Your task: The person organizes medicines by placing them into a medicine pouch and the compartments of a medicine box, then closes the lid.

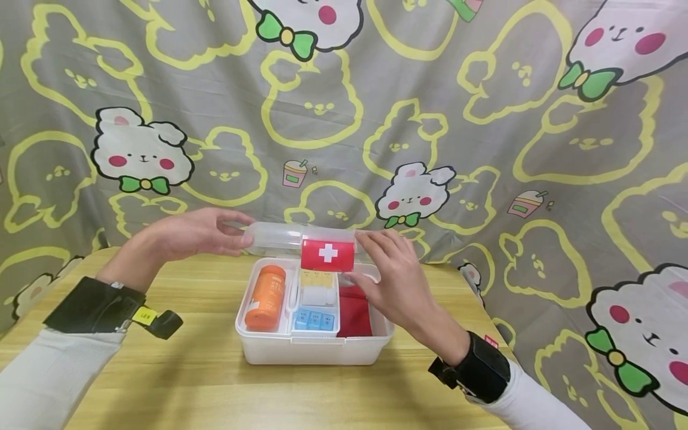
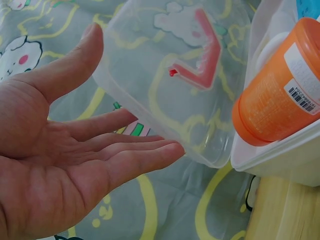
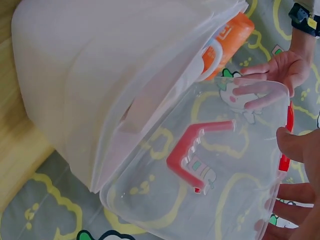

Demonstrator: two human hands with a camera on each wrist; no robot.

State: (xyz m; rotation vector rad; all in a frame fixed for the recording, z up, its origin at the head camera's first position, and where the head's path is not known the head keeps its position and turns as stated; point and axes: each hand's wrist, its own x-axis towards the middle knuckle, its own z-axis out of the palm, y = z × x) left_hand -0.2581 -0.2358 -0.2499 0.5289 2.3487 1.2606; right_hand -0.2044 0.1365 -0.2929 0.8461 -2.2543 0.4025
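Note:
A clear plastic lid (image 1: 275,236) with a red handle (image 3: 182,157) stands raised at the back of a white first-aid box (image 1: 317,352). On the lid's edge sits a red latch (image 1: 312,258) marked with a white cross. My right hand (image 1: 395,278) grips the lid's right side, thumb at the edge and fingers behind the plastic. My left hand (image 1: 196,233) is at the opposite side, its fingers (image 2: 145,162) straight and right at the lid's edge. Inside the box lie an orange bottle (image 1: 267,298), a blue pill organizer (image 1: 314,321) and a red pouch (image 1: 355,316).
The box stands on a light wooden table (image 1: 193,370). A grey curtain (image 1: 226,95) printed with cartoon animals hangs right behind it. Within the box, a white inner tray (image 1: 335,319) holds the smaller items.

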